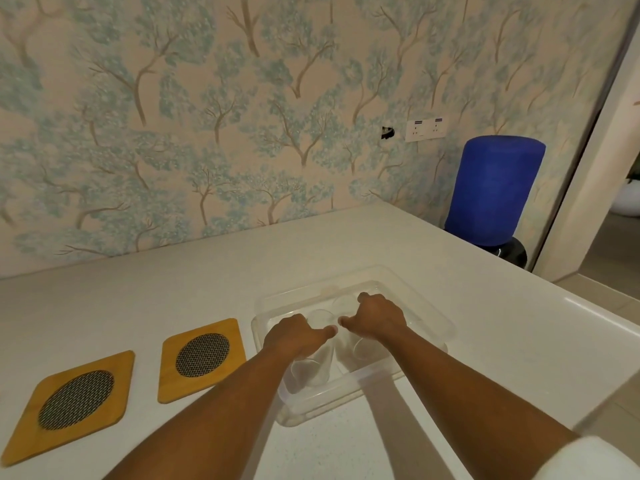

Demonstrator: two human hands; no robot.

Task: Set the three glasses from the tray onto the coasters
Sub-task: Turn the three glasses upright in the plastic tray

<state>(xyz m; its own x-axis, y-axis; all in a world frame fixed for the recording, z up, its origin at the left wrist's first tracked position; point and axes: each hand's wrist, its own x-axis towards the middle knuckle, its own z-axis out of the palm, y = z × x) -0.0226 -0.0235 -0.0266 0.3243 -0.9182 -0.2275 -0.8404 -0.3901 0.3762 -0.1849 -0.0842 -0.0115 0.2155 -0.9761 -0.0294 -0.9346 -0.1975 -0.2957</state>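
A clear plastic tray (437,318) sits on the white counter (194,282), right of centre. Clear glasses stand upright inside it. My left hand (296,337) wraps the top of the near-left glass (311,370). My right hand (379,318) wraps the top of the glass beside it (363,348). A third glass (320,317) shows just behind, between my two hands. Both held glasses still rest on the tray floor. Two wooden coasters with dark mesh centres lie left of the tray, one near it (202,358) and one further left (78,400). Only these two coasters are in view.
A wallpapered wall runs along the counter's far side. The counter's right edge (588,308) drops off close to the tray. Beyond the far right corner stands a blue water bottle (495,192) on a dispenser, below wall sockets (426,128).
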